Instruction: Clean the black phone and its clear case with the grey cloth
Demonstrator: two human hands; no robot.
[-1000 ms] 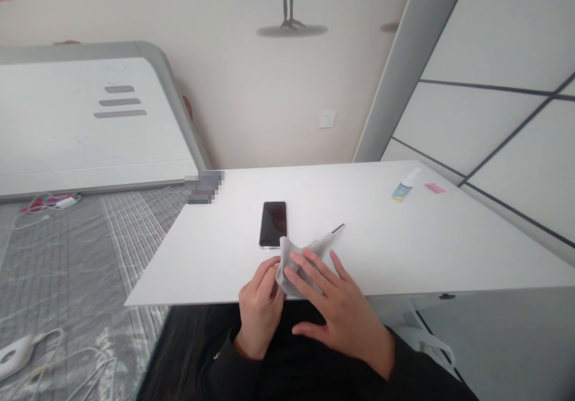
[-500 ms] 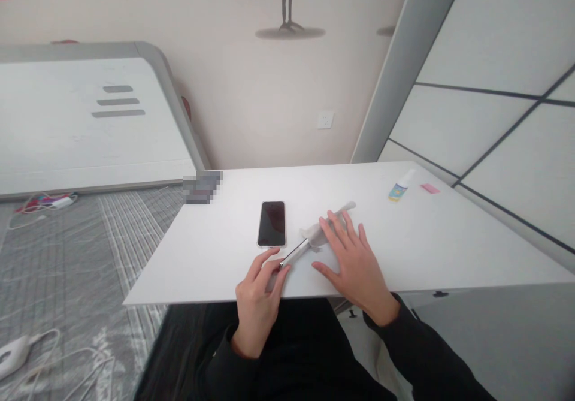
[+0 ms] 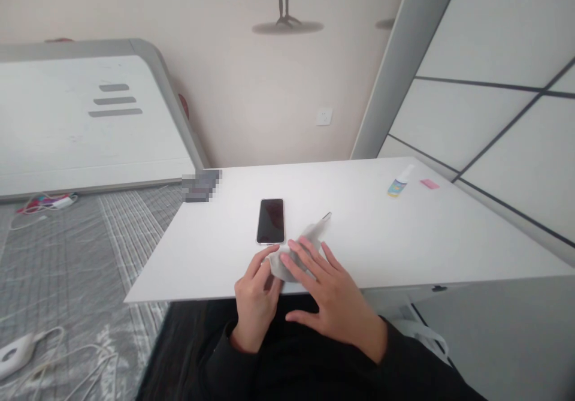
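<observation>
A black phone (image 3: 271,221) lies face up on the white table (image 3: 404,239). Just in front of it is a thin pale grey cloth (image 3: 302,246), crumpled, with one corner sticking up toward the right. My left hand (image 3: 255,296) rests at the table's near edge and pinches the cloth's left end between thumb and fingers. My right hand (image 3: 332,296) lies over the cloth's near side with its fingers stretched out and spread on it.
A small spray bottle (image 3: 399,181) and a pink slip (image 3: 429,183) lie at the table's far right. A blurred dark item (image 3: 200,185) sits on the far left corner. Cables and a white charger (image 3: 13,353) lie on the grey mat at left.
Half a second ago the cloth was stretched out to the right under my right hand. That hand has pulled back toward me, and the cloth is bunched up by the phone again.
</observation>
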